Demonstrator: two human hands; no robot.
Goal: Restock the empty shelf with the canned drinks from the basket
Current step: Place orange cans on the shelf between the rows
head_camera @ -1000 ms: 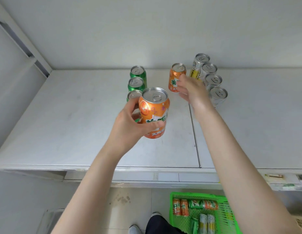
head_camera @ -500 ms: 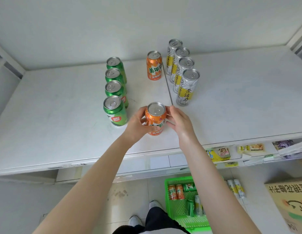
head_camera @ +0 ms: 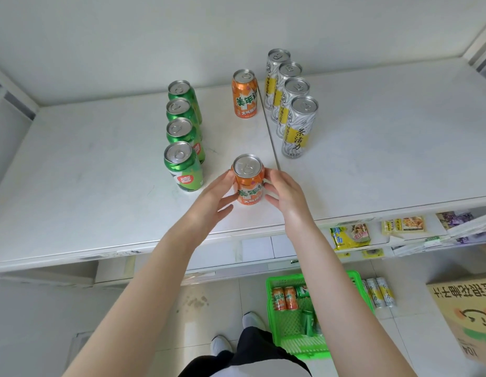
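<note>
While on the shelf [head_camera: 100,172], the front orange can [head_camera: 248,183] is grasped by left hand [head_camera: 210,198] and right hand [head_camera: 286,194].
It is flanked by green cans [head_camera: 183,170] and silver cans [head_camera: 299,126]; spare cans [head_camera: 285,297] are held in the basket [head_camera: 269,306].

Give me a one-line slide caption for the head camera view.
Left hand and right hand hold an orange can upright on the shelf between rows of green cans and silver cans.

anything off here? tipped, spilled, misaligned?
No spills or tipped cans on the shelf. The front orange can, between left hand and right hand, stands far from the back orange can, while the green row and silver row are packed tight. Loose silver cans lie on the floor beside the basket.
</note>
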